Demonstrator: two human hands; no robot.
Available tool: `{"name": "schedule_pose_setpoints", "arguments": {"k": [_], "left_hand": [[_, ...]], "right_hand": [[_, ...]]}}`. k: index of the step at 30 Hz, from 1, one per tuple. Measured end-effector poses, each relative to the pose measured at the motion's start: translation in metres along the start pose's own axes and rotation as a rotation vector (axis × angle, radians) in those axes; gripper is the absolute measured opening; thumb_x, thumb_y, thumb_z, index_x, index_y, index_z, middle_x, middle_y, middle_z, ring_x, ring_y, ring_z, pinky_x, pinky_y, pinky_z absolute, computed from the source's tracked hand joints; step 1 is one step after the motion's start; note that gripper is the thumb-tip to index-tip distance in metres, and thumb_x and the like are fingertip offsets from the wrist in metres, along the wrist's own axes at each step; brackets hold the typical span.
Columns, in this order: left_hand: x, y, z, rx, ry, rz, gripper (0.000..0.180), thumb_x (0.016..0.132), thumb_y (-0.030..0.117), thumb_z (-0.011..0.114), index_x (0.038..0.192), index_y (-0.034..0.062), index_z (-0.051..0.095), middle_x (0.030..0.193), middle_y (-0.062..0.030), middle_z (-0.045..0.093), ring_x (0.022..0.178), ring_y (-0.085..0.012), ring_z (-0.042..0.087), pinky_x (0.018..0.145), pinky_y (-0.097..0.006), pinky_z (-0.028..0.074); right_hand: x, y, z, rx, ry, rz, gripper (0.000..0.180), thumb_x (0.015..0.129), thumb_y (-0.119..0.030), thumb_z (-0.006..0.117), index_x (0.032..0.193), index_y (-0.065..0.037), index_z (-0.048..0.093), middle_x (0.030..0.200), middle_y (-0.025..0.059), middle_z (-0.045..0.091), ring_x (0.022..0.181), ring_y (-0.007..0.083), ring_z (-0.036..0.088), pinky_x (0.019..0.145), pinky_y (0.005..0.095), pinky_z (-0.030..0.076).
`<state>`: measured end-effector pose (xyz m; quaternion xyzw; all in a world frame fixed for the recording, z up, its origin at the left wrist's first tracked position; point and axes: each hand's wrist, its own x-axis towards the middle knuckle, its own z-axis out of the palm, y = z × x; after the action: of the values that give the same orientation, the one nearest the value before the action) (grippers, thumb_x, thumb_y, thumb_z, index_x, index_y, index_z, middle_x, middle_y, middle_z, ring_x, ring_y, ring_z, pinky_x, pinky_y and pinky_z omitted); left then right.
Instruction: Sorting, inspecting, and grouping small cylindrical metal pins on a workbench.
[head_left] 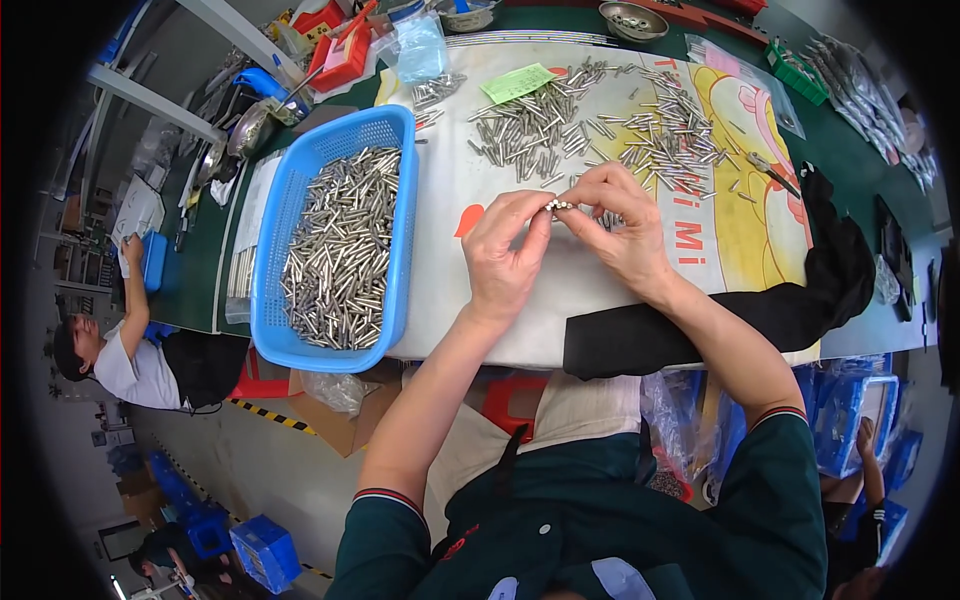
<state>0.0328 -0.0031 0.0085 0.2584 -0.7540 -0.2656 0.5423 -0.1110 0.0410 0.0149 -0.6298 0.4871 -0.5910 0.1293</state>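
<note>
My left hand and my right hand meet above the cloth, thumbs and fingertips pinched round a small bundle of metal pins. The ends of the pins face me, and fingers cover most of their length. Just beyond my hands lies a loose pile of silvery metal pins, with another spread of pins to its right. On my left stands a blue perforated basket, holding a deep heap of similar pins.
A green paper slip rests on the far pile. Pliers lie at the right, near a black cloth along the table's front edge. A metal bowl and red bin stand at the back. Another person works at the far left.
</note>
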Motion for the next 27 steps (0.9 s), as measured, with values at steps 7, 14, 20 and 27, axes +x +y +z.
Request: {"name": "schedule_pose_setpoints", "arguments": {"k": [7,14,20,27], "left_hand": [[-0.003,0.0031,0.0007,-0.073,-0.031,-0.122,0.014,0.08,-0.002,0.06,0.093,-0.0002,0.063,0.087,-0.0084,0.066,0.075,-0.0167,0.064,0.067,-0.028,0.051],[-0.0021,0.0035,0.0017,-0.597,-0.132,-0.672,0.017,0.089,0.004,0.053,0.1,-0.0066,0.059,0.088,-0.0113,0.065,0.077,-0.0169,0.066,0.07,-0.026,0.054],[-0.0012,0.0059,-0.0003,-0.682,-0.188,-0.872,0.019,0.092,0.007,0.049,0.102,-0.0058,0.057,0.087,-0.0121,0.065,0.077,-0.0185,0.066,0.071,-0.029,0.056],[0.0006,0.007,-0.0062,-0.765,-0.222,-0.971,0.016,0.091,0.008,0.05,0.101,-0.0043,0.054,0.088,-0.0137,0.065,0.077,-0.0196,0.067,0.071,-0.029,0.056]], "right_hand": [[0.0002,0.0003,-0.003,0.019,-0.053,0.061,0.011,0.072,-0.006,0.07,0.082,-0.003,0.066,0.077,0.0035,0.056,0.069,0.0121,0.052,0.054,0.0244,0.042],[0.0001,-0.0005,-0.0058,0.065,-0.138,0.342,0.015,0.074,-0.01,0.069,0.078,0.003,0.062,0.07,0.0045,0.058,0.058,0.0085,0.049,0.053,0.0231,0.042],[0.0011,0.0015,-0.0059,0.024,-0.175,0.469,0.02,0.072,-0.015,0.07,0.074,0.003,0.062,0.061,0.0041,0.058,0.054,0.0084,0.048,0.051,0.0245,0.042],[0.0025,0.0005,-0.0087,-0.03,-0.251,0.52,0.02,0.071,-0.016,0.067,0.076,0.003,0.064,0.062,0.0056,0.06,0.055,0.0098,0.052,0.054,0.0256,0.044]]}}
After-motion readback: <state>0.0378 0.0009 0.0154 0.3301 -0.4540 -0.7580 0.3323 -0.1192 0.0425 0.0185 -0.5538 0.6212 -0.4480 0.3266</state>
